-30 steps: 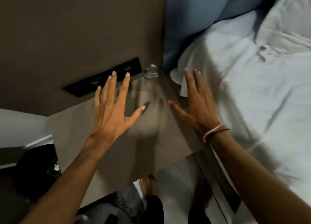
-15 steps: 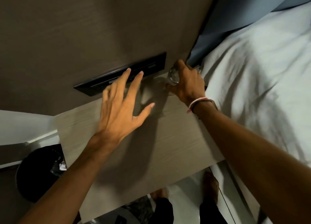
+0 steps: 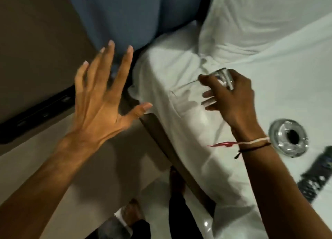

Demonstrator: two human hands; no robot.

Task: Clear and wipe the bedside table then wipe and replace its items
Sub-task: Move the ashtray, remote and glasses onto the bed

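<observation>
Holding: the right hand grips one clear drinking glass sideways above the white rumpled bed sheet, fingers wrapped round it.
Left hand: flat, palm down, fingers spread wide, empty, over the pale wood-grain counter.
Count: one round clear glass ashtray and one black remote, both lying on the bed.
Wrist: thread bands.

A white-sheeted bed carries a glass ashtray and, just beside it, a dark remote
</observation>
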